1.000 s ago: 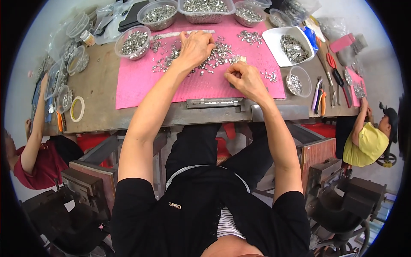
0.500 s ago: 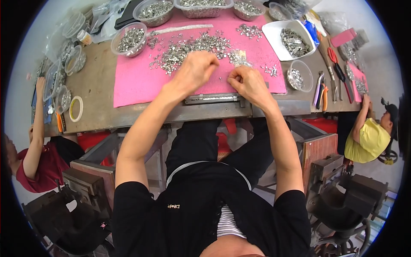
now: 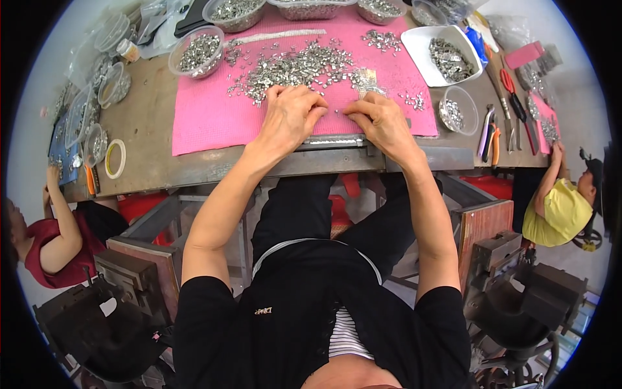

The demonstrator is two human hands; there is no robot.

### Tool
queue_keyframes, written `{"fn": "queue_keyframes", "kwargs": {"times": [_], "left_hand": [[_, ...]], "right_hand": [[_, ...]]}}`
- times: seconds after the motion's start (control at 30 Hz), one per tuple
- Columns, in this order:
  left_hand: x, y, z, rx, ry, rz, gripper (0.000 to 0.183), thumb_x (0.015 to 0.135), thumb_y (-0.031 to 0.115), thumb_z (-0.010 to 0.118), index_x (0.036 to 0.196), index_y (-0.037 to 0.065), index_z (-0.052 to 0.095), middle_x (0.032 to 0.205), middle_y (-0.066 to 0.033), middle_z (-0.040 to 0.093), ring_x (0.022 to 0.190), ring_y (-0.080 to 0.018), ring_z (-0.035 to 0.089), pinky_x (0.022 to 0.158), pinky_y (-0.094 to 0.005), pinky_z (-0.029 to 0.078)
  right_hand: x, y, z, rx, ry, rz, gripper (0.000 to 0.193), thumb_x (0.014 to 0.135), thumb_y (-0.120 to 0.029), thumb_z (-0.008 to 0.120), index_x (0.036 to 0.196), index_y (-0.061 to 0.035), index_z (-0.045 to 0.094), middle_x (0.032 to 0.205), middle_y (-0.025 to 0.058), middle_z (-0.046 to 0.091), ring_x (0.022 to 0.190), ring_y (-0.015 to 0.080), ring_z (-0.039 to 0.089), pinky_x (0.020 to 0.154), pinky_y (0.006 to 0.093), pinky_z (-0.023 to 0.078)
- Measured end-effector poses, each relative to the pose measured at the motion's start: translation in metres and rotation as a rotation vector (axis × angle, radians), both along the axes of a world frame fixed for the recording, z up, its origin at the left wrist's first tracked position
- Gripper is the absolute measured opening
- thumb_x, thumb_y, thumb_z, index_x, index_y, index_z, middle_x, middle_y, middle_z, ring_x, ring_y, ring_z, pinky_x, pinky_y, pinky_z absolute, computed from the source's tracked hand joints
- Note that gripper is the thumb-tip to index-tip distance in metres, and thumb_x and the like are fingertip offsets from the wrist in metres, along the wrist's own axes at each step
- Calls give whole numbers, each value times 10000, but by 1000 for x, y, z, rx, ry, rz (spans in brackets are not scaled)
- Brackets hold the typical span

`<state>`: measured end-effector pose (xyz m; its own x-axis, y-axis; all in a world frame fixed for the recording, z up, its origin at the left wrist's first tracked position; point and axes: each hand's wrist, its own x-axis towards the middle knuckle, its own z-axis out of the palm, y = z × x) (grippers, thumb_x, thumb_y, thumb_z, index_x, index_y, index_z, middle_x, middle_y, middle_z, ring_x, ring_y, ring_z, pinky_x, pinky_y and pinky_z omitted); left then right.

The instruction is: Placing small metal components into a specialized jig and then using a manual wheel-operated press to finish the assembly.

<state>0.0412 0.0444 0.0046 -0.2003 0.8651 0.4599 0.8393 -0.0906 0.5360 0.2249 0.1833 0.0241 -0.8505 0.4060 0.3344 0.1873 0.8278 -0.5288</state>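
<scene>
A heap of small silver metal pieces (image 3: pixel 298 68) is spread over the pink mat (image 3: pixel 207 123). At the near edge of the heap is my left hand (image 3: pixel 290 117), its thumb and fingertips drawn together; anything between them is too small to make out. My right hand (image 3: pixel 383 124) is closed in a pinch as well, and its fingertips hide whatever they hold. Between the two hands a tiny silver piece (image 3: pixel 337 111) lies on the mat. A narrow metal rail fixture (image 3: pixel 332 141), with a bright row along it, sits at the table edge, below and between my hands.
Clear tubs of metal pieces (image 3: pixel 196 53) line the mat's far side. A white tray (image 3: pixel 414 48) and a small round tub (image 3: pixel 472 107) stand at right, beside pliers (image 3: pixel 495 144) and red-handled cutters (image 3: pixel 507 81). Tape (image 3: pixel 115 159) lies left. People work at both sides.
My left hand has shifted slightly down and turned, its fingertips now lower near the heap's edge. My right hand has stayed about where it was, still pinched. The left-side person's arm has lowered.
</scene>
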Motion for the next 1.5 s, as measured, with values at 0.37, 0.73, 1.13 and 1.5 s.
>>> {"fn": "queue_keyframes", "kwargs": {"times": [0.37,0.73,1.13,1.5], "left_hand": [[12,-4,10,-22,43,-71,73,904,115,708,945,63,676,875,-64,639,886,-236,624,936,-418,393],[53,-10,12,27,-237,-153,86,905,25,657,979,34,615,872,-103,639,845,-292,595,825,-396,448],[59,-7,2,108,-88,-143,124,861,28,692,952,46,610,903,-99,629,913,-302,590,820,-438,450],[47,-13,2,161,47,-106,161,891,100,708,1050,88,693,911,-78,684,894,-281,624,929,-506,430]], "right_hand": [[4,1,3,167,-71,38,91,860,-125,715,911,-51,705,871,98,610,908,306,616,839,435,442],[2,4,3,239,-80,57,77,864,-100,688,892,-28,684,828,108,606,839,313,620,752,435,438],[32,-14,-1,-458,265,-232,111,921,-82,685,951,15,639,804,63,686,703,112,643,661,272,519],[43,-39,-19,-600,429,-196,80,945,-58,686,976,7,650,942,35,670,805,98,612,747,266,504]]}}
